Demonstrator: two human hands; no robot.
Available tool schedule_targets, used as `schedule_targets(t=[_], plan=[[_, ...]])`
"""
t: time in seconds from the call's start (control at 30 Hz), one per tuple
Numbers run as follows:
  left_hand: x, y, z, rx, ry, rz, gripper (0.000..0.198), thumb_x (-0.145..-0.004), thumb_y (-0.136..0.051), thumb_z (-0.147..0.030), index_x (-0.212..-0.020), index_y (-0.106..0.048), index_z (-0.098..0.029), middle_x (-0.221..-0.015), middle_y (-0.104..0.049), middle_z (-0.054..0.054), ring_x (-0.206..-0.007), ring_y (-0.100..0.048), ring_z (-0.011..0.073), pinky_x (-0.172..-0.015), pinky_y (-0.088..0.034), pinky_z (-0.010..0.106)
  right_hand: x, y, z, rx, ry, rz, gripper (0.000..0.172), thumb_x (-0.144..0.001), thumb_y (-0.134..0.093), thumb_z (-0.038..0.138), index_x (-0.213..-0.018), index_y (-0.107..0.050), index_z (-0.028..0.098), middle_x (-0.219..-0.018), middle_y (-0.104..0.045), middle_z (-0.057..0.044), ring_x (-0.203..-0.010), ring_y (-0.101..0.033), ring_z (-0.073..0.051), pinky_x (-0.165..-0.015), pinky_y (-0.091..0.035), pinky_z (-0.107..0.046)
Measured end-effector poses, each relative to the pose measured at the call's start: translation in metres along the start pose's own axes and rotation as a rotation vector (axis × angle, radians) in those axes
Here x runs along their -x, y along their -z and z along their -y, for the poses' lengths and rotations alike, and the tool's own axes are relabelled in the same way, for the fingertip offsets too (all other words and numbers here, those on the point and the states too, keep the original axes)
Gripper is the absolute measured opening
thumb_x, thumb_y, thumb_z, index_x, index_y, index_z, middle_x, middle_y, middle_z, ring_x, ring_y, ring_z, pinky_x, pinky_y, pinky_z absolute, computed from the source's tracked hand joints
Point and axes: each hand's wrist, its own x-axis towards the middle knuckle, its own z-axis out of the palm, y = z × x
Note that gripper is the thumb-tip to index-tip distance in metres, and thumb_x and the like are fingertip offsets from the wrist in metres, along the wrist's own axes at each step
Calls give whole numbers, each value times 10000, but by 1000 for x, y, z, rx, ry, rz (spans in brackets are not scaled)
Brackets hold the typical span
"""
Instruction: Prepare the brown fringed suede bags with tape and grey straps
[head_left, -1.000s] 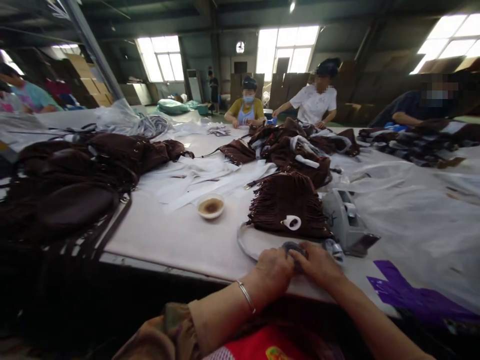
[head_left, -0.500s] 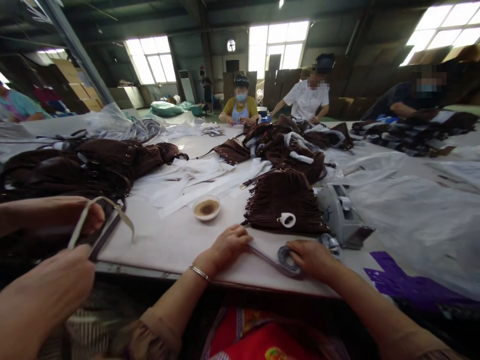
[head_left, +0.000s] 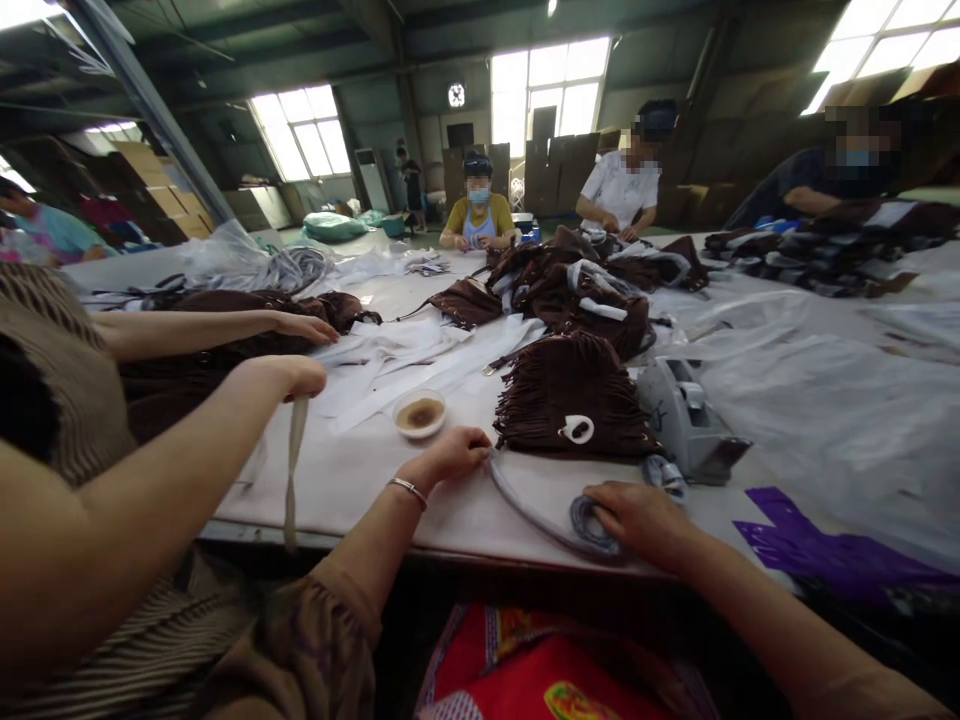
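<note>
A long grey strap [head_left: 525, 515] runs along the table's front edge, its right part wound into a coil. My left hand [head_left: 459, 453], with a bracelet on the wrist, pinches the strap's free end near the fringed bag. My right hand [head_left: 637, 518] is closed around the right side of the coil. Just beyond both hands lies a dark brown fringed bag [head_left: 574, 395] with a white ring-shaped piece [head_left: 578, 430] on its front. Left of the bag sits a small bowl [head_left: 419, 413] of brownish contents.
A grey tape dispenser [head_left: 686, 420] stands right of the bag, near purple plastic [head_left: 832, 550]. A neighbour's arms [head_left: 225, 420] reach in from the left, one hand holding a beige strip [head_left: 295, 475]. White strips, brown bags and several people lie beyond.
My left hand has moved slightly left and up with the strap end, and more strap spans between my hands. The neighbour's arms have reached further over the table.
</note>
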Motion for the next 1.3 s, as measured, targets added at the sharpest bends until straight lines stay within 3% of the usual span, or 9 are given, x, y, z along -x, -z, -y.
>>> schedule_targets(t=[0.13, 0.3, 0.47, 0.73, 0.9, 1.17, 1.3], plan=[[-9, -1, -5, -68, 11, -29, 175, -789, -605, -236, -850, -739, -143, -762, -711, 23, -709, -609, 149, -717, -509, 247, 6, -1, -2, 6, 30, 18, 256, -904, -510, 226, -1049, -720, 242, -977, -717, -70, -910, -658, -213, -770, -431, -273], [-20, -21, -11, -175, 61, -215, 181, -857, -549, -176, -884, -725, -145, -954, -679, 83, -894, -618, 174, -883, -484, 281, 9, 1, 0, 28, 59, 14, 244, -916, -499, 224, -1031, -714, 235, -949, -717, -69, -877, -663, -209, -742, -423, -272], [-14, -32, -14, -237, 121, -333, 206, -892, -502, -140, -895, -708, -138, -1005, -640, 113, -929, -620, 184, -901, -478, 302, 17, -2, 0, 37, 27, -6, 221, -918, -516, 244, -1024, -710, 249, -938, -721, -63, -866, -661, -200, -737, -418, -263], [-19, -31, -20, -142, 4, -276, 169, -891, -566, -202, -910, -729, -160, -896, -714, 36, -843, -635, 147, -835, -497, 246, 32, -3, 3, 35, 38, 13, 221, -919, -492, 229, -997, -698, 239, -907, -717, -54, -849, -671, -205, -692, -411, -270], [-29, -36, -22, -199, 60, -311, 143, -864, -585, -185, -843, -723, -156, -913, -694, 67, -883, -628, 179, -864, -483, 287, 32, 0, 6, 17, 21, 12, 217, -918, -495, 222, -982, -702, 228, -900, -716, -60, -863, -672, -207, -706, -412, -271], [-23, -40, -16, -281, 142, -412, 171, -925, -523, -215, -868, -671, -151, -999, -646, 112, -947, -613, 200, -877, -466, 305, 32, 0, 5, -19, -12, 9, 213, -929, -491, 255, -952, -701, 226, -895, -718, -63, -850, -664, -203, -699, -400, -274], [-19, -33, -7, -226, 104, -407, 275, -970, -450, -273, -864, -660, -131, -838, -665, 80, -810, -627, 178, -789, -497, 285, 33, -3, 3, -34, 8, 3, 206, -924, -490, 253, -931, -693, 226, -892, -712, -59, -851, -663, -205, -695, -398, -276]])
